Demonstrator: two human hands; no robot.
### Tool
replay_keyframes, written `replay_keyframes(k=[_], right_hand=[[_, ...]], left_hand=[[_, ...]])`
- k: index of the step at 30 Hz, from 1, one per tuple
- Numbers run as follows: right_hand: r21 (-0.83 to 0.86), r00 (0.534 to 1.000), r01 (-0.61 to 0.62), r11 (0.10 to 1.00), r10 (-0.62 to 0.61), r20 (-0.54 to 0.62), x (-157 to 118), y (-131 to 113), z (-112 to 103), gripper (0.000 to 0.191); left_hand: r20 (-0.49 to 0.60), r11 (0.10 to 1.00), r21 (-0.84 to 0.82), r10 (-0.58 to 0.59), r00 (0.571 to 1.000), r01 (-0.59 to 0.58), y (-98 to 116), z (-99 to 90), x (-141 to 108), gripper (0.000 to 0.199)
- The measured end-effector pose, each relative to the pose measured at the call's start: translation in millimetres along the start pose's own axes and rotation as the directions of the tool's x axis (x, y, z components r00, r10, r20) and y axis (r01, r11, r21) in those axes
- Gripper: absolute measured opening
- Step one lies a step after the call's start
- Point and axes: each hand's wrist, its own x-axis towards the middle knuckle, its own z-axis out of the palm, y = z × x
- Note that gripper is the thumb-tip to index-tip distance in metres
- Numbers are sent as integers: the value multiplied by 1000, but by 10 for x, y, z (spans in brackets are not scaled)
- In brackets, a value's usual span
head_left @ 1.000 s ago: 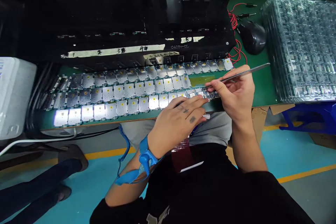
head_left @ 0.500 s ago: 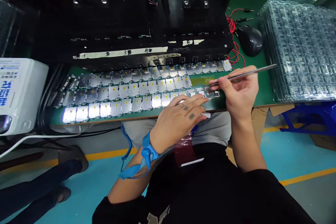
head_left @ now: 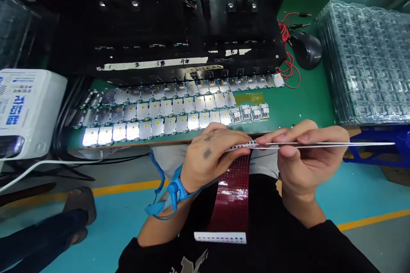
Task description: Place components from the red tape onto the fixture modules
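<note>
My left hand [head_left: 211, 151] is closed on the upper end of a dark red film strip [head_left: 232, 196], which hangs over my lap. The strip is dotted with small holes, and a white perforated band shows at each end. In my closed right hand [head_left: 307, 153] lies a pair of slim metal tweezers [head_left: 358, 143], almost level, their tips at the upper white band beside my left fingertips. I cannot make out anything between the tips. Just beyond my hands, several small circuit boards [head_left: 246, 112] with white labels end the front row of metal-covered boards [head_left: 156, 128].
A black test fixture [head_left: 144, 68] with numbered tape stands behind the boards. On the right are red wires [head_left: 290, 66], a black mouse [head_left: 306, 50] and stacked clear trays [head_left: 368, 64]. A white device [head_left: 32, 115] sits left. Another person's leg [head_left: 48, 234] shows lower left.
Both hands have drawn back from the front row toward my body. My left hand has raised the red strip's end, and the tweezers have moved from the boards to it. Labelled boards are now uncovered.
</note>
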Motion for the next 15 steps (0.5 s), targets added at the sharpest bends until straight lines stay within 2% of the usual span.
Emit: replay_keyframes(k=[15], right_hand=[[-8, 999, -27, 1000, 27, -26, -22, -7, -55, 31]], left_hand=[[43, 999, -13, -37, 998, 37, 21, 26, 7, 9]])
